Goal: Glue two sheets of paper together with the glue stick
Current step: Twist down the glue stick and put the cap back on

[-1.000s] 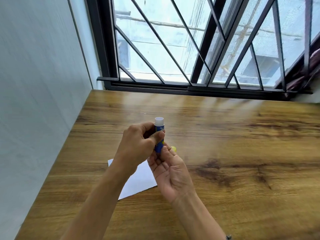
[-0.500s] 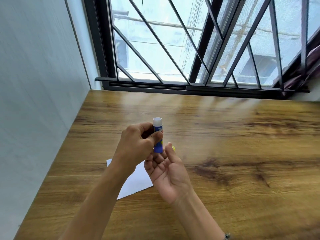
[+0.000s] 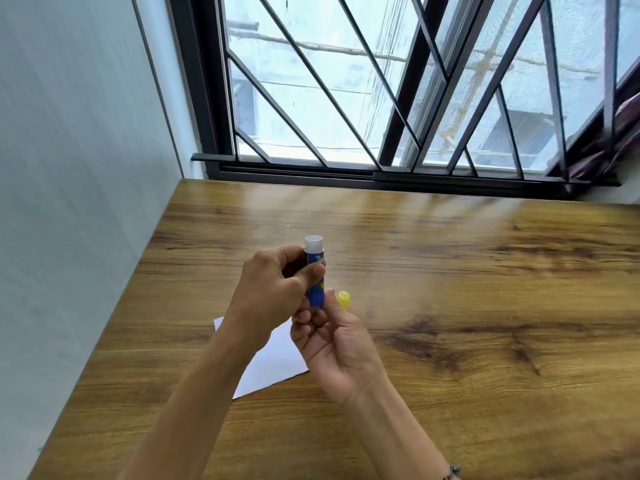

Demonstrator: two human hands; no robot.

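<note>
Covering the paper (image 3: 273, 362): both forearms.

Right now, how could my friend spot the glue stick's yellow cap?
Start at the wooden table under the window. The right hand is near its middle, below the blue glue stick. The yellow cap peeks out beyond those fingertips, the only yellow thing.

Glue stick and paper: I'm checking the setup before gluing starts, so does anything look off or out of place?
Nothing is spilled or damaged. The left hand grips the glue stick upright; the right hand holds its yellow cap. The white paper lies skewed to the table edge, partly hidden under both arms.
</note>
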